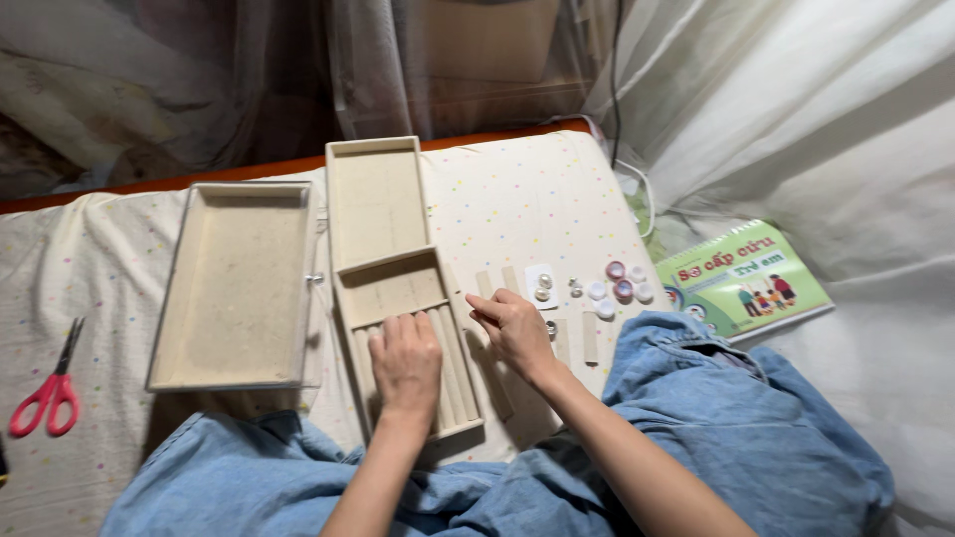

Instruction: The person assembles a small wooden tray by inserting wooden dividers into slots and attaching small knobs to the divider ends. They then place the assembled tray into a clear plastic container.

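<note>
While our left hand [405,360] is lying flat, fingers together, on the ring-roll tray [403,338], our right hand [514,330] is pinching something small just beside the tray's right edge.

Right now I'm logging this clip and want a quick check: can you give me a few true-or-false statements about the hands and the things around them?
1. The left hand rests on the ring tray. True.
2. The scissors lie beside the booklet. False: they lie far left, the booklet far right.
3. The right hand holds the scissors. False: it is beside the tray, near small strips.
4. The open box sits left of the tray. True.
</note>
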